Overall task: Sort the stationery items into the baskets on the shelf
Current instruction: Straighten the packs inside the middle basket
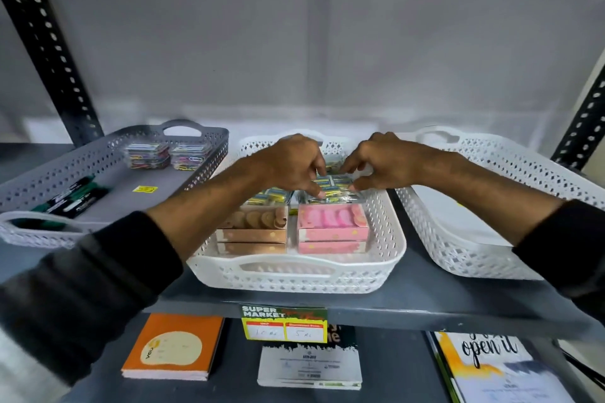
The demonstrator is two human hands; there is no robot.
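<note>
Both hands reach into the middle white basket [386,249] on the grey shelf. My left hand [291,163] and my right hand [379,160] pinch at small yellow-and-blue wrapped packets [337,181] at the back of that basket. In front of them lie a brown box of clips [252,229] and a pink box [330,229]. The grey basket [65,170] on the left holds clear cases of coloured paper clips [167,155] and dark markers [72,196]. A white basket [491,206] stands on the right.
A supermarket price tag [284,324] hangs from the shelf edge. On the lower shelf lie an orange notebook [173,347], a white-and-dark booklet [309,366] and a printed pad [494,366]. Black perforated uprights [49,52] frame the shelf.
</note>
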